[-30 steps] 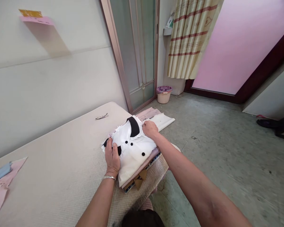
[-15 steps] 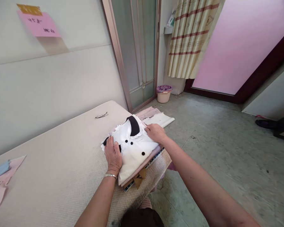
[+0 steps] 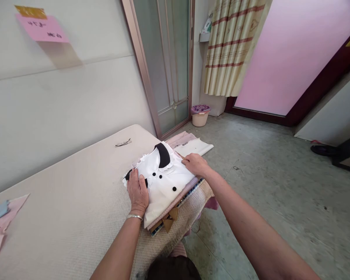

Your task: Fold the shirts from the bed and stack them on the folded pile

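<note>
A folded white blouse [image 3: 160,194] with a black collar, frilled edging and black buttons lies on top of a stack of folded garments [image 3: 189,193]. My left hand [image 3: 137,191] rests flat on its left side, fingers stretched out over the black and frilled trim. At the opposite side, my right hand [image 3: 196,163] has its fingers curled in at the blouse's right edge, near a thin brownish strip. The fingertips are partly hidden there. Below the blouse show pink, blue-checked and brown layers, with a brown bow [image 3: 169,219] at the front.
The stack sits near the right edge of a cloth-covered table [image 3: 76,202]. Glasses [image 3: 123,143] lie farther back, and pink and blue cloth pieces [image 3: 6,221] at the left. Beyond the stack are more pink and white fabrics [image 3: 194,147]. A lined bin [image 3: 200,118] stands by the sliding door.
My right hand has shifted slightly along the blouse's right edge, and a thin brownish strip now shows by its fingers. My left hand stays flat in place. The view has turned slightly.
</note>
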`<state>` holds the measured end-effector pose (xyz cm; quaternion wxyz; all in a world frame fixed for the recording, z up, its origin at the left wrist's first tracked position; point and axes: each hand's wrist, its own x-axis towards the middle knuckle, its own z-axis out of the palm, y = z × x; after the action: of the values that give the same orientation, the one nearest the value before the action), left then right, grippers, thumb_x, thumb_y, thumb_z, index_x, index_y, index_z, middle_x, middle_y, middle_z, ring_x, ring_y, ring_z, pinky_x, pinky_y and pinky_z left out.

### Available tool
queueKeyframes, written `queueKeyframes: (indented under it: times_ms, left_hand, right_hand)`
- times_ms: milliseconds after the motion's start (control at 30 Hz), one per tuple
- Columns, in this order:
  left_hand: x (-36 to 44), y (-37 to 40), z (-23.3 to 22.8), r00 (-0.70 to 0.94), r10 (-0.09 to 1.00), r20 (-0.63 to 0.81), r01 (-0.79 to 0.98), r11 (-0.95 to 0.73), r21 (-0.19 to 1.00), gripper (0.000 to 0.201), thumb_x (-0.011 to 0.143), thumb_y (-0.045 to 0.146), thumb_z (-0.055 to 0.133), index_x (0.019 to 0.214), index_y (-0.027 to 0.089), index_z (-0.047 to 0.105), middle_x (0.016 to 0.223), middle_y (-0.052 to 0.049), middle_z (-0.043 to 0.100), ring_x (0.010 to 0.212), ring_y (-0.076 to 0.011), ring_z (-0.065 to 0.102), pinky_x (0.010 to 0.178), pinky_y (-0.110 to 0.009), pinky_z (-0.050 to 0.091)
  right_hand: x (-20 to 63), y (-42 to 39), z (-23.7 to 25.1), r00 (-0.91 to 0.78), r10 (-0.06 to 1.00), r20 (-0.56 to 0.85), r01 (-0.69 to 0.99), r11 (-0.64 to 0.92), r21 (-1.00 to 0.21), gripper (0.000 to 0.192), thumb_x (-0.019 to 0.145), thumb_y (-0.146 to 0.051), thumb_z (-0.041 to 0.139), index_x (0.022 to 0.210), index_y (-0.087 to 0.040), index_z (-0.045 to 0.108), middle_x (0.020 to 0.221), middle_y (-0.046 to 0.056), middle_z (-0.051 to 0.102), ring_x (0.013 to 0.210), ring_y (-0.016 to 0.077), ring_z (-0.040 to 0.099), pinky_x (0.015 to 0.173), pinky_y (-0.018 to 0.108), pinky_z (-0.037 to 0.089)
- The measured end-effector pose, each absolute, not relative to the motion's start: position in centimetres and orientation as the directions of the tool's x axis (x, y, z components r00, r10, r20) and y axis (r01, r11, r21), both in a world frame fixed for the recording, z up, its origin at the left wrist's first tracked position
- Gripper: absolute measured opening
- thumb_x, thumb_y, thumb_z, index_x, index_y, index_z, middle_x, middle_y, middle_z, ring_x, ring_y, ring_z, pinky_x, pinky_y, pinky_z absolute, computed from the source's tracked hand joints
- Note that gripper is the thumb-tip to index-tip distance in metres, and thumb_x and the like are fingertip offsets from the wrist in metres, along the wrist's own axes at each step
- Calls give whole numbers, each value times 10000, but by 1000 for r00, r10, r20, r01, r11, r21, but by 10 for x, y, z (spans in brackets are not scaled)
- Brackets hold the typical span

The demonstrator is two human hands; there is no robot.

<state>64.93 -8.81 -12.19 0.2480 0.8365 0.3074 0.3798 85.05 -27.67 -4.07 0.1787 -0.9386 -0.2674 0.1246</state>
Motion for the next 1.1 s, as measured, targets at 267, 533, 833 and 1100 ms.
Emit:
queueKeyframes:
  times_ms: [267, 533, 833, 1100]
  left_hand:
    - [650, -88, -121, 533, 695, 483, 345, -700, 626, 636, 1033, 482, 274, 1465, 73, 497, 1555, -208, 454, 1478, -298, 366, 1240, -514, 231]
    - [650, -86, -124, 529, 671, 520, 334, -728, 599, 595, 1034, 470, 286, 1464, 119, 502, 1553, -184, 467, 1477, -275, 377, 1237, -510, 246]
    - [650, -88, -122, 536, 678, 503, 366, -724, 584, 600, 1033, 451, 275, 1463, 98, 500, 1552, -195, 464, 1482, -290, 370, 1239, -525, 239]
    - [651, -89, -121, 535, 674, 509, 357, -727, 586, 598, 1033, 456, 273, 1462, 108, 501, 1551, -196, 465, 1475, -289, 379, 1233, -529, 248]
  right_hand:
    - [846, -264, -32, 789, 614, -18, 536, -702, -470, 384, 1017, -442, 418, 1021, -206, 721, 1081, 103, 727, 1006, 219, 640, 786, 281, 410]
    - [857, -257, -39, 711, 701, -50, 574, -621, -534, 230, 932, -356, 556, 958, -180, 701, 973, 53, 724, 884, 166, 620, 715, 240, 385]
    - [857, -258, -42, 767, 636, -89, 495, -674, -549, 339, 984, -435, 487, 958, -177, 706, 1069, 122, 726, 1006, 231, 629, 803, 284, 413]
    - [868, -229, -38, 760, 634, -146, 418, -647, -637, 285, 951, -357, 541, 899, -151, 730, 952, 88, 740, 869, 190, 632, 690, 240, 423]
